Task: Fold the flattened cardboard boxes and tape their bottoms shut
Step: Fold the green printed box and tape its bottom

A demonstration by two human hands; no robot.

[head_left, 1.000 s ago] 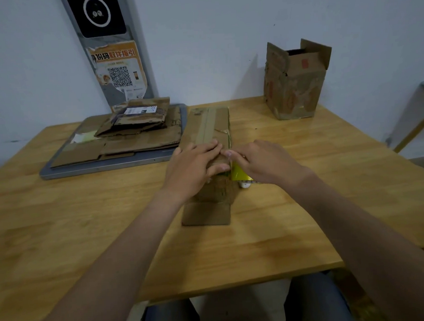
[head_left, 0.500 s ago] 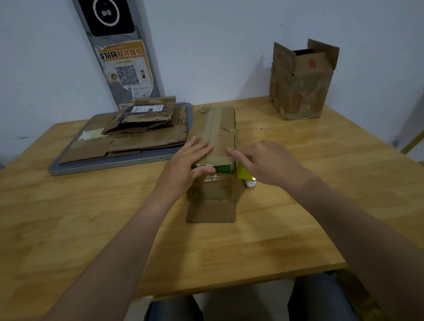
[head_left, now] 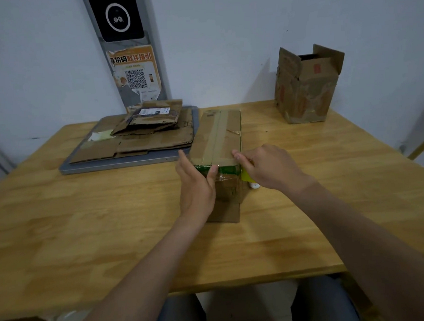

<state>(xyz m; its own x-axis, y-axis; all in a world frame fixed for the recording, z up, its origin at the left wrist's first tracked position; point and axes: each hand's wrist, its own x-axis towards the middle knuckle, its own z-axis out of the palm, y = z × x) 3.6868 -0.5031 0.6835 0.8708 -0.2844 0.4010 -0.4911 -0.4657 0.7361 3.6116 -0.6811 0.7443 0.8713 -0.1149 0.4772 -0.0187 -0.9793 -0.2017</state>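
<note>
1. At the middle of the table [head_left: 111, 227], the folded box [head_left: 229, 144] lies bottom up, a tape strip [head_left: 216, 138] running along its seam.
2. The left hand [head_left: 196, 185] presses flat-fingered against the near left corner, thumb on the tape end.
3. The right hand [head_left: 270, 167] curls round a yellow object [head_left: 245, 175], possibly a tape dispenser, with its index fingertip on the box edge.
4. The worn cardboard looks light and dent-prone; corners and edges seem the firmest hold.

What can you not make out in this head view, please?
Head view only:
- yellow object beside the taped box: mostly hidden by the right hand.
- taped box's near-left corner: covered by the left hand.
- label on the flattened cardboard: too small to read.
- open box inside: too dark.
</note>
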